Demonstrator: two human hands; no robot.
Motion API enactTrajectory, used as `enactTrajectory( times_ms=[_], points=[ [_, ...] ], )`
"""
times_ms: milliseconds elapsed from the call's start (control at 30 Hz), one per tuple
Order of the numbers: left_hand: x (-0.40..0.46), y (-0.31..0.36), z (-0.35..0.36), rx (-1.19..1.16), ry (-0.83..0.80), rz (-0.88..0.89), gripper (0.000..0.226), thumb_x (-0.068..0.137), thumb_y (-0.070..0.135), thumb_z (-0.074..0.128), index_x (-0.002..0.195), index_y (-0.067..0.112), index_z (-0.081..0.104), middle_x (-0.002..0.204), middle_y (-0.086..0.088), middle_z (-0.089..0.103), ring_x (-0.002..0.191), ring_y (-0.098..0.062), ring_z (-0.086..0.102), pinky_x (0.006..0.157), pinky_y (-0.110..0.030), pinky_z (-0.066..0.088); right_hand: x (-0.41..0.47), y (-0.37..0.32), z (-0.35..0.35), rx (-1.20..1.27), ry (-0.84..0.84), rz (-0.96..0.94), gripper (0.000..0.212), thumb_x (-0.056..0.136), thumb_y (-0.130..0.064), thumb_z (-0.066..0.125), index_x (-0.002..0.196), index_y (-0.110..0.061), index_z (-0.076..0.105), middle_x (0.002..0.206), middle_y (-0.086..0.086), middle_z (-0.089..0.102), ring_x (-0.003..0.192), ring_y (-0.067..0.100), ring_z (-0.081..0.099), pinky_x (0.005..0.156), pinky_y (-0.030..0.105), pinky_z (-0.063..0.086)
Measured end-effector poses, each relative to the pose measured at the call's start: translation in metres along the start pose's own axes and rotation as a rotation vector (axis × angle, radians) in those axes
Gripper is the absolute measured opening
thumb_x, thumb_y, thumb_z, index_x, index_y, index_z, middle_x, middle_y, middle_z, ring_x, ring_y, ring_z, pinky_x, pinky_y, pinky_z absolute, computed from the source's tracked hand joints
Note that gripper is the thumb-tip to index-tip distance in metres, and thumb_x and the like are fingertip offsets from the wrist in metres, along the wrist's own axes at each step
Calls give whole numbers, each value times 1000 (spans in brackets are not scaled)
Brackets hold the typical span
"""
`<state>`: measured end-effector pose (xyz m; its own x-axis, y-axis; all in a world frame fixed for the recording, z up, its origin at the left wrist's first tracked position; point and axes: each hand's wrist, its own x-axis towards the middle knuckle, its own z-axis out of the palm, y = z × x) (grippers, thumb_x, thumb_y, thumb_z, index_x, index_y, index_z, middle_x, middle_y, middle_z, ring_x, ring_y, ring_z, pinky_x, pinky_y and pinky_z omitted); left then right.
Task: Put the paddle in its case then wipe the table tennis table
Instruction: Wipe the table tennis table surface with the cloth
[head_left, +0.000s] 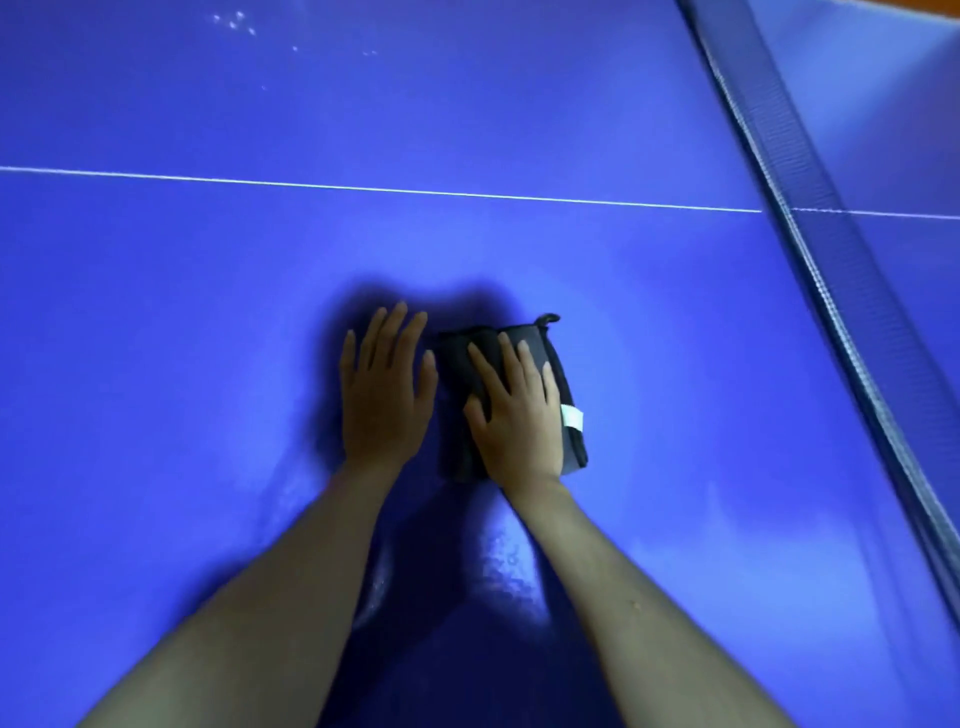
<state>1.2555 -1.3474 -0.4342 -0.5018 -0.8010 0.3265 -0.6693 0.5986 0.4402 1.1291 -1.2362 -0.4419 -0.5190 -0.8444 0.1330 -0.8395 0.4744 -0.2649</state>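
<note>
A person is leaning over a blue table tennis bench (675, 364), both bare forearms reaching forward from the bottom of the view. The right hand (517, 410) is lying flat, fingers straight and spread, pressing down on a dark folded cloth (548, 353). The cloth is sitting on the bench surface near the middle of the view, under and just beyond the palm. It has a small white tag (572, 417) on its right edge and a short loop (549, 318) at its far corner. The left hand (387, 387) is resting open, fingers straight, flat on the bare bench just beside the cloth, not touching it.

The cloth looks soft, light and limp, folded into several layers. It would likely slide easily across the smooth, glossy surface, so a flat palm pressing on its middle seems the best hold; pinching an edge would probably unfold it.

A thin white line (363, 188) is running across the bench beyond the hands. The net (810, 249) is crossing diagonally at the right, the only thing likely to block a wide sweep. Small pale specks (236, 21) are showing at the far left. Neither paddle nor case is in view.
</note>
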Motion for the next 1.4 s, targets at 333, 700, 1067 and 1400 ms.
enactTrajectory(
  times_ms=[333,700,1067,1400],
  points=[
    [-31,-46,-32,180,-53,110,46,108,33,37,150,17,50,159,-9,45,150,-29,37,122,-59,23,-88,-28,-11,-85,-30,46,63,96,-43,43,159,-36,40,169,2,33,159,25,23,128,47,18],
    [-27,-44,-29,242,-171,29,51,104,34,41,150,17,51,163,-9,38,151,-28,35,122,-59,23,89,-20,19,-74,-15,-3,64,96,-48,38,159,-37,39,169,2,32,158,26,22,128,49,18],
    [-21,-45,-25,219,-187,26,48,102,34,44,146,19,57,164,-5,37,150,-25,38,117,-62,31,255,-29,51,-20,80,-45,59,95,-45,44,153,-36,51,162,5,44,152,30,36,124,50,24],
    [-18,-49,-28,234,-195,30,54,103,41,41,152,19,48,166,-6,33,155,-24,28,123,-60,20,194,-35,48,34,36,-69,60,95,-45,39,154,-35,49,167,4,37,156,26,29,127,46,17]
  ],
)
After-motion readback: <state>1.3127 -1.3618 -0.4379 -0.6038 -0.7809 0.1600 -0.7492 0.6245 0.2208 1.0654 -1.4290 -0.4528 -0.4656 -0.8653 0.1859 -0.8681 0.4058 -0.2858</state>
